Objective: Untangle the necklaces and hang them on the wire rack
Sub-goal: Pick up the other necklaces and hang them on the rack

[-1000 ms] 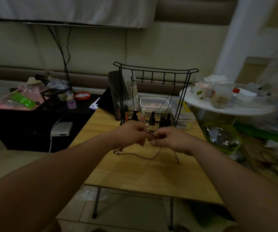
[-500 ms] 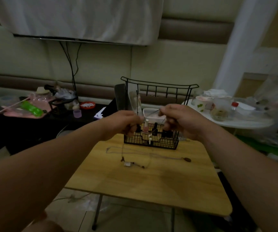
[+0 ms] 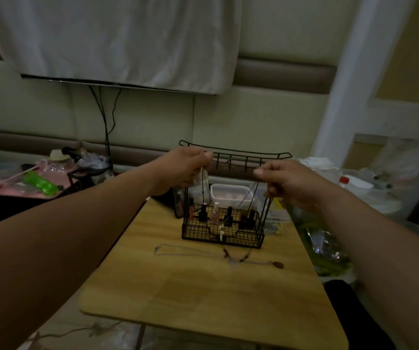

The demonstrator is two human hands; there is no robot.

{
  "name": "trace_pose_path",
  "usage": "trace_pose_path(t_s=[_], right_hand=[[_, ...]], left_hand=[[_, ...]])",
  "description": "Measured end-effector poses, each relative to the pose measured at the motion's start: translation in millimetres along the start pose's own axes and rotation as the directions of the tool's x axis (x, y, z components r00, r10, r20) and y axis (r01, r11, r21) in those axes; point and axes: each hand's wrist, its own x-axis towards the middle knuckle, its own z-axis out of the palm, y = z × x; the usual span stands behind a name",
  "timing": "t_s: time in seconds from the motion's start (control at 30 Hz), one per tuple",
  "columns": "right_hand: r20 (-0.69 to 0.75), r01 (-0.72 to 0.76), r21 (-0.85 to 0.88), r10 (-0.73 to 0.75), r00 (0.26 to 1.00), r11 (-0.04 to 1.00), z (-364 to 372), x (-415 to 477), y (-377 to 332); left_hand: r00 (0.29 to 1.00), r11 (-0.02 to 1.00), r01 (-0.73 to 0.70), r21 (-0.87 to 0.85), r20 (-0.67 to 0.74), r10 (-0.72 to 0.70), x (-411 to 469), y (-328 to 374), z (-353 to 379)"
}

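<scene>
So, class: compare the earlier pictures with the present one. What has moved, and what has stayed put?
Both hands rose from table height and spread apart: left hand, right hand, each keeping its grip on the black cord necklace, now stretched up beside the wire rack. Another necklace stays lying on the table.

Nothing legible — no text, label, brand or number reads on anything here.
</scene>
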Motion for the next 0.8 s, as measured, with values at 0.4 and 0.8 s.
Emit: trace_pose_path(t_s=[0.4, 0.8], right_hand=[[-0.414, 0.032, -0.178, -0.104, 0.904, 0.984, -26.3, 40.1, 29.3], [-0.532, 0.028, -0.27, -0.173, 0.829, 0.963, -5.9, 67.5, 85.8]], left_hand=[[0.953, 0.974, 0.051, 0.222, -0.301, 0.018, 41.2, -31.6, -20.4], [0.885, 0.945, 0.106, 0.31, -0.463, 0.053, 72.4, -79.4, -3.4]])
